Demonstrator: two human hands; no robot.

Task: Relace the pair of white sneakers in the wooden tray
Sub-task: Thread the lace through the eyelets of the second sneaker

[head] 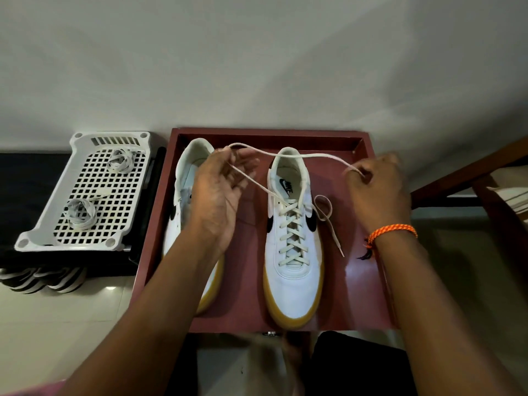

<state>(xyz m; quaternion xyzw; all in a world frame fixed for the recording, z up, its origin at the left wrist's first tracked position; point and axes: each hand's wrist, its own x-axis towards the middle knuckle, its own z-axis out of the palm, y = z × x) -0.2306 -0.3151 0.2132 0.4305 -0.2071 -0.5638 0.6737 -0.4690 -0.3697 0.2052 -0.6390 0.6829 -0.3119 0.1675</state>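
2 hands, left hand [221, 190] and right hand [377, 187], each pinch 1 lace [303, 156]; 2 sneakers [294, 252] in tray [368, 281].

Both forearms reached forward. The left hand [221, 181] was raised with fingers loosely curled, a lace [285, 155] pinched at its fingertips. The right hand [377, 184] pinched the same lace's other stretch, knuckles up.

The left forearm hides most of the left sneaker [183, 201]. The right hand [377, 190] is motion-blurred; its grip on the lace [303, 157] is unclear. At 9 o'clock, slippers [40, 278] sit half-hidden under the rack [83, 192].
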